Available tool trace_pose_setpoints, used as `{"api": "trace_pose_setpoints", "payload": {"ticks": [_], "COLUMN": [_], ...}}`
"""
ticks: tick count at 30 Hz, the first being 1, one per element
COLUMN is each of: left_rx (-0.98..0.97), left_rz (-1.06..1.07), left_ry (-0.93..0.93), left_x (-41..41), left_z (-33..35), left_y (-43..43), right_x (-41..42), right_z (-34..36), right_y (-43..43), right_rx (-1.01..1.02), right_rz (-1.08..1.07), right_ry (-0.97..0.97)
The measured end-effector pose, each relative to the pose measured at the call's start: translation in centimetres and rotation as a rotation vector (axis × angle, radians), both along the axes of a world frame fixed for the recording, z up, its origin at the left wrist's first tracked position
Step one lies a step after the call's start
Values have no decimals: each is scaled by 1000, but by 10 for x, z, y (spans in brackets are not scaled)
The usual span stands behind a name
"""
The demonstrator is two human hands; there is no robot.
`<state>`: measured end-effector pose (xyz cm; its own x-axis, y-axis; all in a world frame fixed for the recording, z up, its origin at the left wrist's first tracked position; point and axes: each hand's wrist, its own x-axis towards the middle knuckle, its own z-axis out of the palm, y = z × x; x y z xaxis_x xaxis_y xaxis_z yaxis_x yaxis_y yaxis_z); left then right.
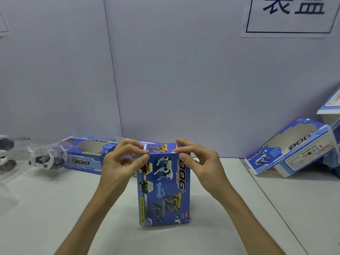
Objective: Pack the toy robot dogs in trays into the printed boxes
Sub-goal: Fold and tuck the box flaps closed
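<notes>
A blue printed box [163, 192] with pictures of robot dogs stands on end in the middle of the white table. My left hand [123, 161] pinches its top left corner, thumb on the front face and fingers curled over the top flap. My right hand [195, 159] pinches the top right corner the same way. A toy robot dog in a clear plastic tray [46, 159] lies at the left. What the held box contains is hidden.
Another printed box [86, 155] with a window lies behind my left hand. At the right, an open windowed box [288, 153] leans on more boxes [331, 107]. A second clear tray [5, 153] sits at the far left edge. A grey wall stands close behind.
</notes>
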<state>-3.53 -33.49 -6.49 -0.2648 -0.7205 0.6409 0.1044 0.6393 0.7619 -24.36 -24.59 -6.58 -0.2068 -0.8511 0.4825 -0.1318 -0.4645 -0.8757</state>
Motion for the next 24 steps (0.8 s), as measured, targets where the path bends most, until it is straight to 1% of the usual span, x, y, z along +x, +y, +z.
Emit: {"api": "trace_pose_setpoints", "payload": {"ticks": [3, 5, 7, 11, 18, 24], "left_rx": [91, 125, 100, 11, -48, -158], "left_rz": [-43, -114, -144, -74, -20, -3], "left_ry": [-32, -65, -116, -194, -45, -52], "left_x": [0, 0, -1, -10, -23, -27], "left_z": [6, 12, 16, 15, 6, 7], "left_y": [4, 8, 11, 15, 23, 29], "right_x": [-4, -9, -13, -21, -28, -34], "right_z": [-1, -1, 0, 1, -1, -1], "right_y": [1, 1, 3, 4, 5, 7], "right_rx": [29, 25, 27, 52, 58, 60], "right_rz": [-40, -64, -69, -103, -109, -85], "right_ry": [-12, -21, -21, -12, -41, -57]}}
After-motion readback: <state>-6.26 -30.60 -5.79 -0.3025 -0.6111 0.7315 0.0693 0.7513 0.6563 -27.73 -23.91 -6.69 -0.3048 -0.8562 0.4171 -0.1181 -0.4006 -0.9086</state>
